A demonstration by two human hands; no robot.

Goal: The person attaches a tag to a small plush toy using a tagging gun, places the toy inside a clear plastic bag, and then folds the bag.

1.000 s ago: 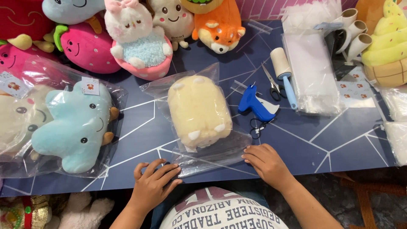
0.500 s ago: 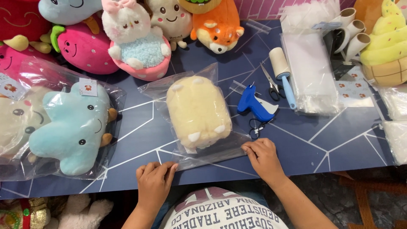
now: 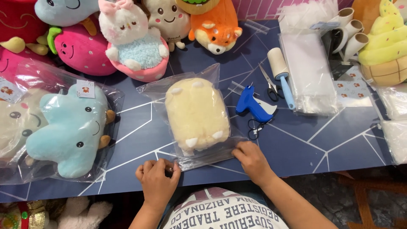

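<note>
Dark blue worktop [image 3: 322, 144] patterned with white lines, crowded with plush toys. At left, pale blue plush [image 3: 70, 127] sealed in clear wrap. At centre, cream plush toy [image 3: 196, 113] lying flat inside clear plastic bag [image 3: 157, 87], open end toward near edge. Left hand [image 3: 157, 181] pinching bag's near left corner, fingers closed on film; right hand [image 3: 253, 159] pressing near right corner flat, fingers together. Probably light, soft and squashy, film slippery; best gripped at bag's edge. Further right: lint roller [image 3: 280, 70], blue tagging gun [image 3: 253, 106], scissors [image 3: 270, 82].
</note>
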